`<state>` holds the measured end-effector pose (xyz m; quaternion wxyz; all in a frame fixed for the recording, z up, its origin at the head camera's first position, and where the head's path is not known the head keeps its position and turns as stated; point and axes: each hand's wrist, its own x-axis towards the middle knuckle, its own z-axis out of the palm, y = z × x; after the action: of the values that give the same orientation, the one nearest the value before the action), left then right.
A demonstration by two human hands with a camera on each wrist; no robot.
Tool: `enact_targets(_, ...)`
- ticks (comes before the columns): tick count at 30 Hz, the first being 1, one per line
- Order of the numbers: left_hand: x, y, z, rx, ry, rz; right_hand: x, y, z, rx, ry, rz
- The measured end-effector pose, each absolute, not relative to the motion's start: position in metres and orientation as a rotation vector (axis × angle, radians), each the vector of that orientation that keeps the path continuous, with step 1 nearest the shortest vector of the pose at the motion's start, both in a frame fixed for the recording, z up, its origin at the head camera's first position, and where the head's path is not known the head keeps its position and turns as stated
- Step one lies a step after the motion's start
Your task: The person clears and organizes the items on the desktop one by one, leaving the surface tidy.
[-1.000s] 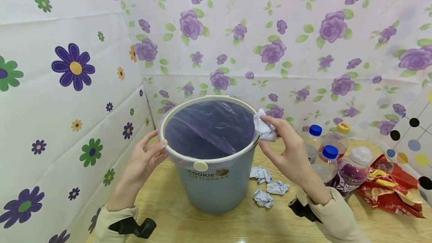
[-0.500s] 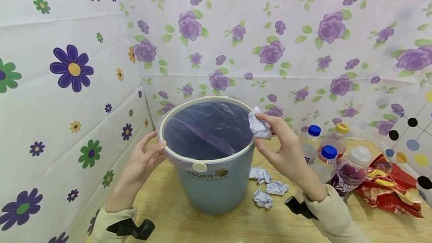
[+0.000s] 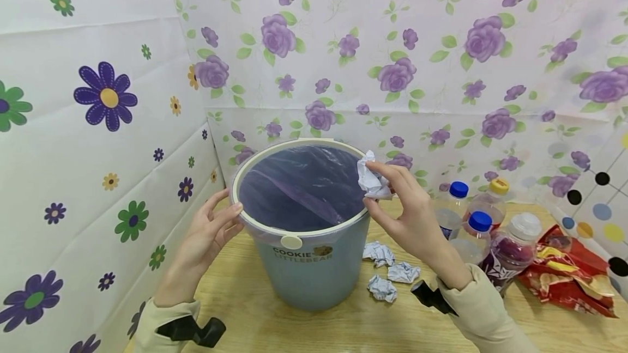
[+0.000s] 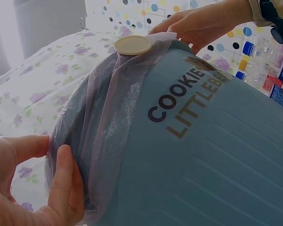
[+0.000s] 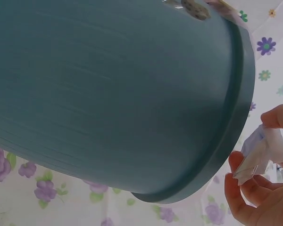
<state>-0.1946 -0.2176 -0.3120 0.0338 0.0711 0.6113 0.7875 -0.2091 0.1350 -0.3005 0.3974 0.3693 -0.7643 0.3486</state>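
Note:
A blue-grey trash bin (image 3: pixel 314 282) with a cream rim stands upright on the wooden table, lined with a thin translucent purple bag (image 3: pixel 304 200). My left hand (image 3: pixel 206 244) grips the bin's left rim, thumb on top and fingers against the lined outer wall in the left wrist view. Between thumb and fingertips my right hand (image 3: pixel 412 219) pinches a crumpled paper ball (image 3: pixel 371 178), which overlaps the right edge of the bin's mouth in the head view. Several more crumpled papers (image 3: pixel 381 288) lie on the table just right of the bin.
Plastic bottles with blue, yellow and white caps (image 3: pixel 479 233) stand behind the right forearm. A red snack bag (image 3: pixel 569 277) lies to their right. Floral sheets (image 3: pixel 314 59) close off the back and left side.
My right hand has moved a little left with the paper ball, from outside the right rim to over it. The left hand and the bin stay in place.

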Motion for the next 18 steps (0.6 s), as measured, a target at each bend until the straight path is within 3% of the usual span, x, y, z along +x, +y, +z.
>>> enact_targets(18,-0.194,-0.217,-0.312,0.200,1.874,2.426,-0.209,0.128,-0.285,0.988,-2.038,0.851)
